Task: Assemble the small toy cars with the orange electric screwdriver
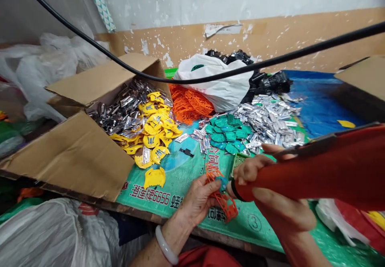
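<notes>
At lower centre, the left hand (pixel 195 202) pinches an orange lattice piece (pixel 231 211) and the right hand (pixel 287 212) grips a red tool (pixel 325 162), its nose at the blue part (pixel 223 182); a loosened pinch could let the tool skid into the left hand. Beyond, mid-frame, 1 careless sweep could mix the green pieces (pixel 230 133) into the silver pieces (pixel 273 118).

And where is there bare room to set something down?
Green sheet between the yellow pieces, black clip and left hand, and around the printed 3, beside the right hand; blue sheet between the silver pieces and right box. Crowded: the middle back, with orange mesh, white bag and teal pieces.
</notes>
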Tool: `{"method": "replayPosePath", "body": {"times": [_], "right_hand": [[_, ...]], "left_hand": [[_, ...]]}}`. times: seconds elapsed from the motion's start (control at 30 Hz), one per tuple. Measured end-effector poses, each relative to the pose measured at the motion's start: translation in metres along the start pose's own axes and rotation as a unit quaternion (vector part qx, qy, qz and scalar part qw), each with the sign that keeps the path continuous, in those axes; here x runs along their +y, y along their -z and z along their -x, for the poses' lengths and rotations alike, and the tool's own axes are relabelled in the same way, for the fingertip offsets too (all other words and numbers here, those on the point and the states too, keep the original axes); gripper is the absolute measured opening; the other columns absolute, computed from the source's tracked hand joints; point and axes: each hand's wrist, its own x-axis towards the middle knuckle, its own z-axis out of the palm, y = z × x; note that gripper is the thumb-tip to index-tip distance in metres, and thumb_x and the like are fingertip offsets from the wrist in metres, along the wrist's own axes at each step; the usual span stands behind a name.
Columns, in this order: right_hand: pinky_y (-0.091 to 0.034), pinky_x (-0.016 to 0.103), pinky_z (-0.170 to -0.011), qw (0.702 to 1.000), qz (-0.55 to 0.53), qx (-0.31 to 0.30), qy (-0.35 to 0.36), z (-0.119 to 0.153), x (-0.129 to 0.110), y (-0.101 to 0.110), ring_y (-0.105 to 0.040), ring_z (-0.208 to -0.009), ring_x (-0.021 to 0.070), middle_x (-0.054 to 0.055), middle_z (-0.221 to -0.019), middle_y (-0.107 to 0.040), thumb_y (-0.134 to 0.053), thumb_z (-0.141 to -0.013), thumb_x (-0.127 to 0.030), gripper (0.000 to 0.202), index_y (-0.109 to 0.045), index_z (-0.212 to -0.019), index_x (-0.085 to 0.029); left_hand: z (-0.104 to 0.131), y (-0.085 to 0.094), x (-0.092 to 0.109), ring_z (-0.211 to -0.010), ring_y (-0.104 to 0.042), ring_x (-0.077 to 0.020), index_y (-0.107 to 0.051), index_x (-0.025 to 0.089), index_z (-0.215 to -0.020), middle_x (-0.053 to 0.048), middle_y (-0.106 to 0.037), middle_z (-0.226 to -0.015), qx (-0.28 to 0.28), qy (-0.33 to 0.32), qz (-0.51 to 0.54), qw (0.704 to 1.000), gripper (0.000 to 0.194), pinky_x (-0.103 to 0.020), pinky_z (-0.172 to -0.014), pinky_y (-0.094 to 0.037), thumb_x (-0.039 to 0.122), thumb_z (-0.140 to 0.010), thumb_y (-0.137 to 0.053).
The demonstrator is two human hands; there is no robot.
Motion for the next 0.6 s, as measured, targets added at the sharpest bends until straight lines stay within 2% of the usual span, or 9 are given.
{"method": "replayPosePath", "body": {"times": [0.2,0.43,0.6], "right_hand": [[-0.05,0.037,-0.062,1.0,-0.009,0.01,-0.004,-0.005,-0.01,0.001,-0.056,-0.064,0.0166,-0.003,-0.073,-0.059,-0.074,-0.071,-0.027,0.055,-0.051,-0.12,-0.036],[-0.052,0.035,-0.059,0.997,-0.011,0.074,0.011,-0.016,-0.023,0.004,-0.058,-0.06,0.016,-0.004,-0.068,-0.061,-0.072,-0.064,-0.013,0.057,-0.054,-0.115,-0.031],[-0.048,0.028,-0.044,0.99,0.05,0.13,-0.009,-0.02,-0.024,0.011,-0.059,-0.058,0.0171,-0.003,-0.069,-0.061,-0.075,-0.059,-0.011,0.067,-0.053,-0.12,-0.03]], "left_hand": [[0.003,-0.003,0.004,-0.065,-0.065,-0.015,-0.067,0.011,-0.097,-0.005,-0.068,-0.083,0.0,-0.008,-0.028,1.0,0.04,-0.028,-0.06,-0.055,0.03,-0.065,-0.082],[0.004,-0.003,0.006,-0.067,-0.066,-0.0163,-0.069,0.012,-0.101,-0.007,-0.07,-0.089,-0.009,0.007,-0.025,1.0,0.042,-0.031,-0.065,-0.055,0.027,-0.065,-0.081],[0.003,0.0,0.003,-0.069,-0.066,-0.0185,-0.069,0.011,-0.103,-0.009,-0.071,-0.086,0.005,0.01,-0.024,1.0,0.047,-0.033,-0.065,-0.055,0.028,-0.061,-0.083]]}}
